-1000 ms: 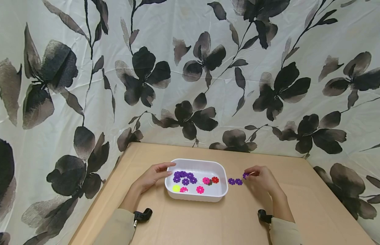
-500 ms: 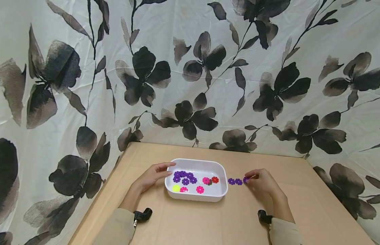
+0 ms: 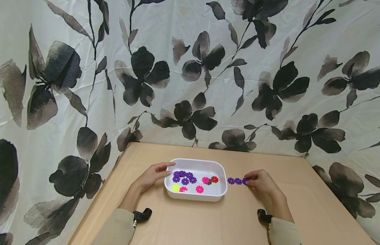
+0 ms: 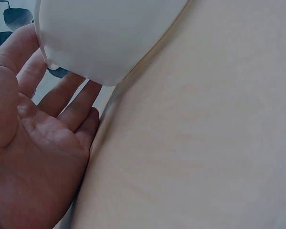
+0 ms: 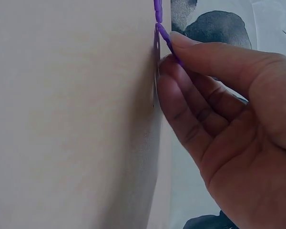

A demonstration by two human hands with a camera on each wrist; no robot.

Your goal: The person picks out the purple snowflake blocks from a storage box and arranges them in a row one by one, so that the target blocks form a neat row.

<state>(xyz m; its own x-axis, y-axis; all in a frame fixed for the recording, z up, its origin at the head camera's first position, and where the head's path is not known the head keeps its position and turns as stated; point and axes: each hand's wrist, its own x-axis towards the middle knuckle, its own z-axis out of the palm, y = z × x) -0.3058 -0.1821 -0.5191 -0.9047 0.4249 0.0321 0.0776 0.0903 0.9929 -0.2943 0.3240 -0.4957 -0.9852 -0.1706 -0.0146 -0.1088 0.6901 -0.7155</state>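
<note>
Just right of the white tub [image 3: 196,196], three thin purple flower pieces [image 3: 238,181] with bumpy edges make a short line over the flat tan table [image 3: 205,221]. The right hand [image 3: 262,182] pinches the end piece [image 5: 167,38], the one farthest from the tub, between thumb and fingers. That piece tilts, and I cannot tell if it is hooked to the next one. At the tub's left end, the left hand [image 3: 151,177] touches the side and rim with its fingers spread. The tub is smooth, with round corners. Inside its left half sit more purple pieces [image 3: 184,181], and a yellow piece [image 3: 175,188] is near its front left corner. Pink pieces [image 3: 199,189] and a red piece [image 3: 215,179] lie in it too. Behind the tub, past the table's straight back edge, is a wrinkly cloth [image 3: 165,34] with big dark flowers. Wide, smooth table in front of the tub gives room for moving.
</note>
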